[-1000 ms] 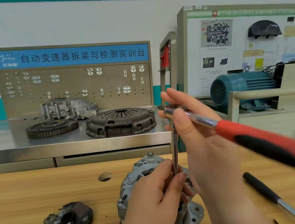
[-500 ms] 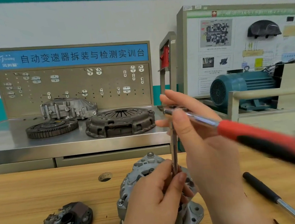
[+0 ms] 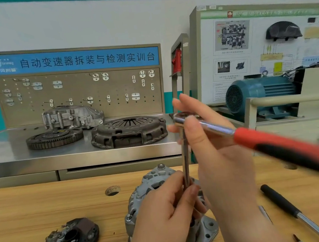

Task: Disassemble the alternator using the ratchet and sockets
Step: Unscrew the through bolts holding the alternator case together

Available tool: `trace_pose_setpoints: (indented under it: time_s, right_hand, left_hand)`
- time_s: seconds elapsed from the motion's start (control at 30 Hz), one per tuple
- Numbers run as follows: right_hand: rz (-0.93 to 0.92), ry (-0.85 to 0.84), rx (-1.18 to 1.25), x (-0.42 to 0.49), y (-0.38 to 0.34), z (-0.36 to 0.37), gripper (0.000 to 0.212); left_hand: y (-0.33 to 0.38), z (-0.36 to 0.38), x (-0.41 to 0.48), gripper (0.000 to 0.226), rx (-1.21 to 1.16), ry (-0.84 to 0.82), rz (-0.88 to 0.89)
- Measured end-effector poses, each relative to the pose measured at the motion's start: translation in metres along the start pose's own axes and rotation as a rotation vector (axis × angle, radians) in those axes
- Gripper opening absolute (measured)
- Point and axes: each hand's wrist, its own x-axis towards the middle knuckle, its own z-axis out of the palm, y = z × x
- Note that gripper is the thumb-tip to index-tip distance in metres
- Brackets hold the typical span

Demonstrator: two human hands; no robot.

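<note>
The likeliest trouble is the tool's tip, hidden behind the left hand [image 3: 163, 217], slipping off its fastener. The long extension bar [image 3: 185, 157] stands nearly upright under the ratchet [image 3: 272, 141], whose red handle juts far to the right, so a sideways pull could tip the bar or rock the housing. The left hand curls round the bar's lower end, and the right hand [image 3: 215, 154] pinches the ratchet head between thumb and fingers. The alternator [image 3: 152, 181], a grey ribbed casting with mounting lugs, sits on the wooden bench [image 3: 46, 208] beneath both hands.

Wooden table [image 3: 37, 206] carries alternator [image 3: 156, 176], dark loose part [image 3: 74, 237], black-handled tool [image 3: 280, 200]
</note>
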Motion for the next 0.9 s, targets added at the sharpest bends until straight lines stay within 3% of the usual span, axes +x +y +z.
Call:
trace_pose_setpoints:
  time_s: [0.1,0.2,0.33,0.4,0.5,0.6,0.67,0.8,0.9]
  right_hand:
    - [-0.126,0.054,-0.027,0.0023,-0.0001,0.0002,0.026]
    - [0.264,-0.053,0.41,0.0036,-0.0069,0.002,0.031]
    - [0.432,-0.127,0.484,0.0045,-0.0076,-0.0046,0.047]
    - [0.357,-0.089,0.393,0.0046,-0.0053,-0.0028,0.038]
    - [0.059,0.028,0.047,-0.0003,-0.0007,-0.0034,0.024]
    - [-0.128,0.031,-0.265,-0.0032,0.0005,-0.0031,0.03]
    - [-0.061,0.023,-0.11,-0.003,0.001,-0.0007,0.032]
    - [0.314,-0.046,0.474,0.0028,-0.0047,-0.0009,0.036]
    - [0.401,-0.062,0.519,0.0042,-0.0067,-0.0043,0.044]
  left_hand:
    - [-0.0028,0.0006,0.0006,0.029,-0.012,0.007,0.007]
    - [-0.0002,-0.0005,-0.0008,0.031,0.009,-0.027,0.016]
    - [0.0054,-0.0007,-0.0025,0.032,0.083,-0.017,0.065]
    - [0.0052,-0.0002,-0.0015,0.033,0.096,0.004,0.039]
    - [0.0028,0.0006,0.0002,0.034,0.082,0.019,0.007]
    - [0.0015,0.0011,0.0,0.031,0.081,0.023,0.02]
    - [0.0013,0.0003,-0.0004,0.032,0.052,0.013,0.02]
    - [0.0036,-0.0029,-0.0025,0.033,0.055,0.001,0.028]
    - [0.0056,-0.003,-0.0021,0.032,0.071,-0.018,0.041]
